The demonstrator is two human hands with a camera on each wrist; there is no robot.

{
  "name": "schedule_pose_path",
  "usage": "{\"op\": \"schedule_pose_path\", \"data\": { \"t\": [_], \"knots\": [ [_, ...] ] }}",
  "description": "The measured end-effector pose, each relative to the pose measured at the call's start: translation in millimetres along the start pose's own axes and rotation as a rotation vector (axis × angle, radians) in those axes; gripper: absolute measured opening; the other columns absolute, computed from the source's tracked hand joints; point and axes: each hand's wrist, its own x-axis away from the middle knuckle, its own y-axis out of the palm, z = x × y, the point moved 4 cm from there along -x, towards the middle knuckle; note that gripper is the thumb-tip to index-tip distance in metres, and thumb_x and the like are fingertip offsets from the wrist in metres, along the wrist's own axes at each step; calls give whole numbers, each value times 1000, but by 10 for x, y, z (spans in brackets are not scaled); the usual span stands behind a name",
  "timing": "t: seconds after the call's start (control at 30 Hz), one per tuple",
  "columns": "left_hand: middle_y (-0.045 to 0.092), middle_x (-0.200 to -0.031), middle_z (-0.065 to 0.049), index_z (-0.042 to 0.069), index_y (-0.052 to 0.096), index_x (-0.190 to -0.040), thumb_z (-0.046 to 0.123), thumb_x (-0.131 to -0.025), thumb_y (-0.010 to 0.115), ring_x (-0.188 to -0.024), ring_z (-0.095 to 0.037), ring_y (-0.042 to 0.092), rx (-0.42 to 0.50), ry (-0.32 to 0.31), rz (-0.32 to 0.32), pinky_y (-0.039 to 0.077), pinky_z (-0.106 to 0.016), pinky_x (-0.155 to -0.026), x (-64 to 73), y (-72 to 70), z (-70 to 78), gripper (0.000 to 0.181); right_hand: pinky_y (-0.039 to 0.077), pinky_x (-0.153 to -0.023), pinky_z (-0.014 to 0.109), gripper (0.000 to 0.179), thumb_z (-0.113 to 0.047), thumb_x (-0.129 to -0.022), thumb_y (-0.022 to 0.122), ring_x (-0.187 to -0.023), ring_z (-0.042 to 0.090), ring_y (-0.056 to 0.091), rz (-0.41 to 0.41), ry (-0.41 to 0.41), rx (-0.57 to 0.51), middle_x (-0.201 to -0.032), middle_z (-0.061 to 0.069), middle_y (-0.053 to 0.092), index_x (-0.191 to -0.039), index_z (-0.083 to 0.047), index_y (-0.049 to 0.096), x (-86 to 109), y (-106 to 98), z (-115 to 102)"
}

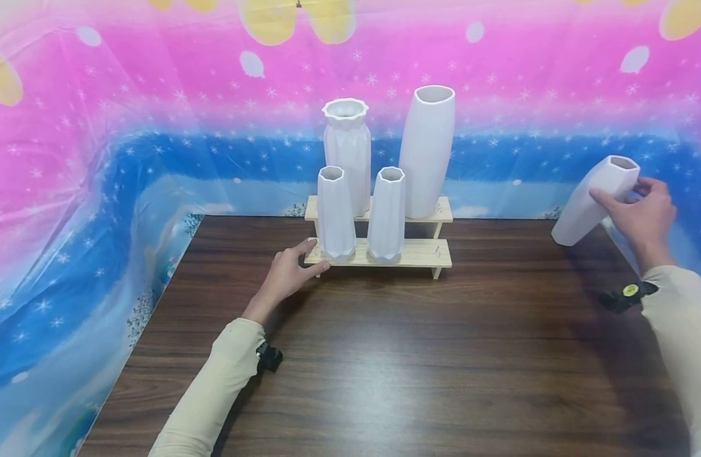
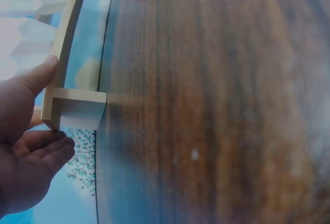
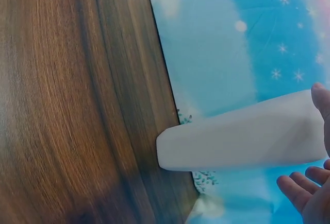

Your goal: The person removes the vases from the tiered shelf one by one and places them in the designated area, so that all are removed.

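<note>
Near the table's back right corner, my right hand grips a white faceted vase by its upper part, thumb on the near side. The vase leans, its mouth up and to the right; in the right wrist view its base overlaps the table edge. My left hand holds the left end of a two-step wooden stand, with the thumb at the front edge of the lower step. Two small ribbed vases, a left one and a right one, stand on that step.
On the upper step stand a white vase with a scalloped rim and a tall smooth white vase. A patterned cloth hangs behind the dark wooden table and along its sides.
</note>
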Motion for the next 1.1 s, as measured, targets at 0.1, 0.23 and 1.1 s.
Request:
{"op": "schedule_pose_path", "data": {
  "t": [0.1, 0.23, 1.1],
  "knots": [
    [44, -158, -17, 7, 50, -151, 44, -93, 75, -140, -35, 47, -1, -2, -1, 46, -52, -101, -5, 3, 2, 73, 42, -112, 41, 102, -65, -85, 68, -146, 30, 41, 18, 8, 17, -164, 12, 31, -161, -13, 25, 16, -40, -16],
    [44, -158, -17, 6, 50, -151, 44, -93, 75, -141, -35, 46, -6, -4, 1, 46, -52, -102, -5, 3, -7, 74, 40, -113, 44, 101, -66, -86, 67, -147, 30, 39, 22, 3, 14, -166, 11, 29, -162, -15, 24, 50, -90, -45],
    [44, -157, -18, 6, 51, -151, 44, -92, 76, -99, -30, 60, -5, -11, 3, 44, -45, -88, 3, 4, 0, 74, 42, -111, 43, 81, -63, -89, 66, -146, 20, 42, 54, -70, -7, -162, 0, 40, -158, -31, 37, 429, -263, -400]
  ]
}}
